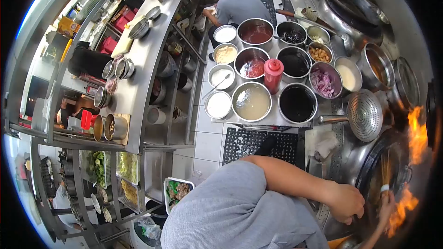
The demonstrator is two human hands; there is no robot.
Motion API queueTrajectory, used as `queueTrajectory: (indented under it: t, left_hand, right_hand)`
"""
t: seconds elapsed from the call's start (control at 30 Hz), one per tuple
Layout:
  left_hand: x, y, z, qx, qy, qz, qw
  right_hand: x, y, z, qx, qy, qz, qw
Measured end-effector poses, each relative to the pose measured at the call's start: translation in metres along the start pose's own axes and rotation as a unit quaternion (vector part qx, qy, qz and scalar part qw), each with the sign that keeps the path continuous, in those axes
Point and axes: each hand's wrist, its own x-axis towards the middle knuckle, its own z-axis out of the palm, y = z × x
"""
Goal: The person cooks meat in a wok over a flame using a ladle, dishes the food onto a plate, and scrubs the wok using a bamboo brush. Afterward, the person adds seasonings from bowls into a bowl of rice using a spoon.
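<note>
My left hand (346, 204) is at the lower right, beside the near edge of a wok (368, 170); its fingers are curled, and what they hold, if anything, is hidden. Further right, my right hand (387, 206) is closed round the pale band of a bamboo brush (386, 170), whose bristles reach over the dark wok. Flames (417, 133) rise beyond the wok and beside my right hand. Left of the wok, a crumpled white cloth (325, 144) lies on the steel counter.
Pots of sauces (251, 101), a red squeeze bottle (273, 74) and a bowl of chopped onion (325, 80) stand ahead. A perforated ladle (364, 115) lies beside them. Another person (240, 7) crouches at the top. Steel shelving (138, 124) runs along the left.
</note>
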Motion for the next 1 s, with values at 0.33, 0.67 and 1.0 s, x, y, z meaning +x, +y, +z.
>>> queueTrajectory:
  t: [0.33, 0.67, 1.0]
  left_hand:
    - [-0.002, -0.004, 0.013, 0.038, -0.057, -0.010, 0.998]
    - [-0.021, -0.009, 0.000, 0.006, -0.045, 0.009, 0.999]
    - [-0.006, 0.048, -0.109, 0.102, 0.538, -0.009, 0.837]
  right_hand:
    - [-0.037, -0.018, -0.015, -0.007, -0.010, -0.017, 1.000]
    - [-0.099, -0.119, -0.034, -0.036, 0.000, 0.084, 0.996]
    - [-0.089, -0.126, -0.040, -0.142, 0.029, 0.214, 0.966]
